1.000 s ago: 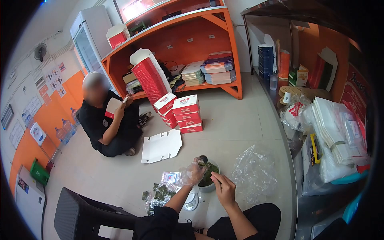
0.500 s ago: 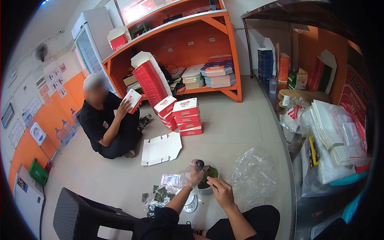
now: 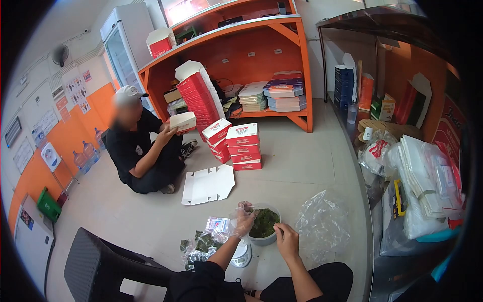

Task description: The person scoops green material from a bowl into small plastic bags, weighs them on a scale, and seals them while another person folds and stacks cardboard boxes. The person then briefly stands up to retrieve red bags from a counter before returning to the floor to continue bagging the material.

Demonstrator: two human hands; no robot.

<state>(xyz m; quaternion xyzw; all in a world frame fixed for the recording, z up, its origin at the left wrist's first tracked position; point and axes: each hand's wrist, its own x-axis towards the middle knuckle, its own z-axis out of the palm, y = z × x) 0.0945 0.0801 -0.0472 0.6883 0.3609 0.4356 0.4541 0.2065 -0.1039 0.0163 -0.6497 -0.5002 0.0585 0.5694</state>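
I see my left hand [image 3: 243,220], in a thin clear glove, at the left rim of the bowl [image 3: 263,238] of green leaves [image 3: 264,222] on the floor [image 3: 302,166]. Its fingers are curled over the rim, but I cannot tell whether they pinch any leaves. My right hand [image 3: 287,240] is bare and sits at the bowl's near right edge, fingers bunched together with the tips toward the leaves; whether they grip something is too small to tell.

The bowl stands on the floor in front of my knees. Just left of the bowl and a little nearer to me lies a small round scale [image 3: 240,254], and further left of the bowl lies a heap of small clear packets [image 3: 201,244] with green contents. Right of the bowl lies a crumpled clear plastic bag [image 3: 322,226]. A dark stool [image 3: 105,267] stands well left of the bowl, close to me.

Beyond the bowl a flat unfolded white carton [image 3: 209,184] lies on the floor, and behind it is a stack of red and white boxes [image 3: 244,146]. Another person [image 3: 143,151] sits on the floor left of that stack, holding one box [image 3: 183,121] in both hands.
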